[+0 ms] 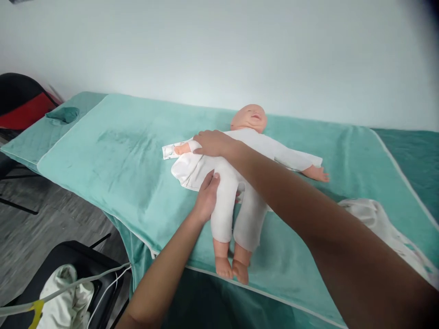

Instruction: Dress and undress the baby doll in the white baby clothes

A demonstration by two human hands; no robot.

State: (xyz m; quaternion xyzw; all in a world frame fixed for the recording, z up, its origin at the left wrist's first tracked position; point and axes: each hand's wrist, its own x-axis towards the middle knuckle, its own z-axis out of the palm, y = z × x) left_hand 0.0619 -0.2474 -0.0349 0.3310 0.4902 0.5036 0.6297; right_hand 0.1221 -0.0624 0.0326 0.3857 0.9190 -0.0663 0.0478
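A baby doll in a white garment lies on its back on the green bed cover, its bare feet toward me. My left hand is closed round the doll's upper leg, thumb on top and fingertips showing between the legs. Reaching across the body, my right hand rests with bent fingers over the white sleeve near the doll's wrist; its grip is partly hidden. Below that sleeve, a loose flap of white cloth spreads over the bed. The doll's other arm stretches out to the right.
The green-covered bed runs along a pale wall. White cloth lies at the right, partly behind my forearm. A black chair at the lower left carries crumpled cloth, with a cable across it. Another chair stands far left.
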